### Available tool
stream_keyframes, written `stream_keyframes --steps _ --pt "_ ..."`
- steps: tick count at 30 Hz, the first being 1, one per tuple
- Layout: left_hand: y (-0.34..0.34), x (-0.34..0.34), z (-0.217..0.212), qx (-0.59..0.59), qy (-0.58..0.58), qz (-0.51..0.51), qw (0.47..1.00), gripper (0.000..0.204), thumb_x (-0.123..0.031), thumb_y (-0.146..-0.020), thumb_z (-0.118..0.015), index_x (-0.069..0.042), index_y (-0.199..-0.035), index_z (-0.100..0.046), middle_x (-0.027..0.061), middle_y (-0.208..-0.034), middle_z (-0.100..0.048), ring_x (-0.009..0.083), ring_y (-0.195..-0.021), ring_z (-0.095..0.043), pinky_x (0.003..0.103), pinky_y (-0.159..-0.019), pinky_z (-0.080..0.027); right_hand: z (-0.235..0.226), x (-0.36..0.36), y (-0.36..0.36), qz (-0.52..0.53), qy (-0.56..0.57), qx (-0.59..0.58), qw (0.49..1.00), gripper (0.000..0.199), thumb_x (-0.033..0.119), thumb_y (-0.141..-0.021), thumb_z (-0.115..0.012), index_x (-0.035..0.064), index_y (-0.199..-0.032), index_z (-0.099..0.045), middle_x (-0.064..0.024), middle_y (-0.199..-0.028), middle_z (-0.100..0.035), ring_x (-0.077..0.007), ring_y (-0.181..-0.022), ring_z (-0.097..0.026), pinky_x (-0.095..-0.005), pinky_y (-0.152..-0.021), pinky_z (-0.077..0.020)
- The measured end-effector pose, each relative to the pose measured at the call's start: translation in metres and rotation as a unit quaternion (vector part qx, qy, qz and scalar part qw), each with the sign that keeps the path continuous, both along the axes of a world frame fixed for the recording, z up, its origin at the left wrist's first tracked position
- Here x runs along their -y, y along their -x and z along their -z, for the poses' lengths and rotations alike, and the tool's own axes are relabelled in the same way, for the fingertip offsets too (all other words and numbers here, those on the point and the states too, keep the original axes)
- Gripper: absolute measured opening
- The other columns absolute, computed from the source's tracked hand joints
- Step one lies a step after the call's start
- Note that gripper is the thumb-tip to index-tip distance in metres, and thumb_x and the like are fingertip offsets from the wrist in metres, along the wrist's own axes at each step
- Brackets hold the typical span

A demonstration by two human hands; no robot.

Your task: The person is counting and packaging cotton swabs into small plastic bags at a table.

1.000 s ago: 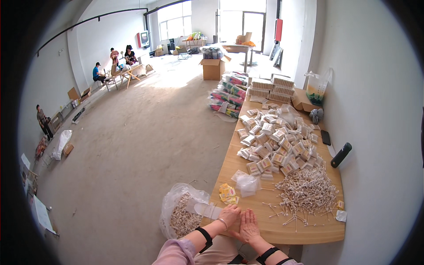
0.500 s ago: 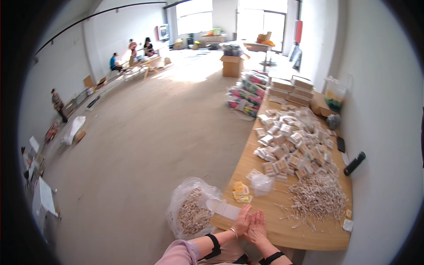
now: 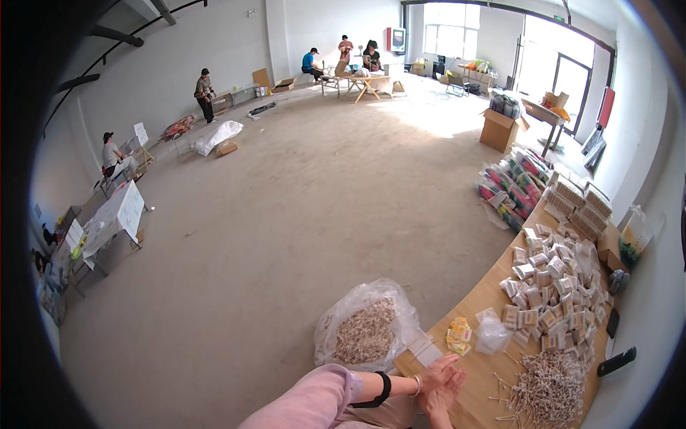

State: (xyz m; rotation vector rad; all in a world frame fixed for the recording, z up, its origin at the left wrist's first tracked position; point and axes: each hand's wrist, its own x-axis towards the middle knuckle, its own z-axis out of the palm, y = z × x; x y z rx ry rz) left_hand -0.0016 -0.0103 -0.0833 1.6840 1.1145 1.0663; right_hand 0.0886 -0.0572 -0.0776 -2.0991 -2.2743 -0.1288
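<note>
My left hand (image 3: 436, 371) and my right hand (image 3: 444, 397) are together at the near edge of the wooden table (image 3: 468, 293). The left lies partly over the right, with the fingers of both stretched out; whether anything is between the palms is hidden. Just beyond them lies a white card or open flat box (image 3: 426, 352). Several yellow cards (image 3: 459, 335) and a crumpled clear plastic bag (image 3: 492, 332) are farther along. To the right is a loose heap of cotton swabs (image 3: 549, 390), with a pile of small packs of swabs (image 3: 556, 282) behind it.
A large clear bag of swabs (image 3: 366, 330) stands on the floor left of the table. A black cylinder (image 3: 617, 362) and a dark phone-like object (image 3: 612, 323) lie by the wall. Stacked boxes (image 3: 580, 204) sit at the far end. Several people (image 3: 205, 95) are across the room.
The head view has swung left, so the table now appears farther right. My hands have gone from lying side by side to the left partly over the right.
</note>
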Motion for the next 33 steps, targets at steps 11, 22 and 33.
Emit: stream_keyframes --steps 11,22,33 --pt "0.014 -0.002 -0.016 0.017 -0.015 0.002 1.000 0.044 -0.024 -0.096 -0.039 0.000 -0.133 -0.040 0.0178 -0.140 -0.037 0.0322 -0.136 -0.024 0.039 -0.111 -0.020 -0.004 0.003 0.009 -0.039 -0.058 0.002 0.998 0.106 0.043 -0.072 -0.059 -0.0035 -0.141 0.008 -0.0288 -0.146 0.003 -0.0429 -0.138 0.008 -0.0493 -0.111 0.0046" --pt "0.024 -0.010 -0.007 0.049 0.004 0.010 0.999 0.042 -0.024 -0.095 -0.039 0.001 -0.129 -0.045 0.0186 -0.136 -0.042 0.0328 -0.133 -0.029 0.039 -0.110 -0.023 0.007 0.001 0.025 -0.035 -0.050 -0.017 0.998 0.103 0.042 -0.073 -0.055 -0.0019 -0.143 0.007 -0.0273 -0.148 0.006 -0.0437 -0.137 0.012 -0.0504 -0.110 0.0095" --pt "0.066 -0.008 -0.021 0.017 -0.019 -0.008 1.000 0.041 -0.020 -0.095 -0.040 0.000 -0.130 -0.044 0.0168 -0.137 -0.042 0.0307 -0.133 -0.031 0.037 -0.110 -0.025 -0.039 -0.005 0.059 -0.034 0.168 -0.151 0.974 0.102 0.047 -0.075 -0.054 -0.0032 -0.143 0.003 -0.0291 -0.147 0.003 -0.0419 -0.138 0.011 -0.0476 -0.111 0.0092"
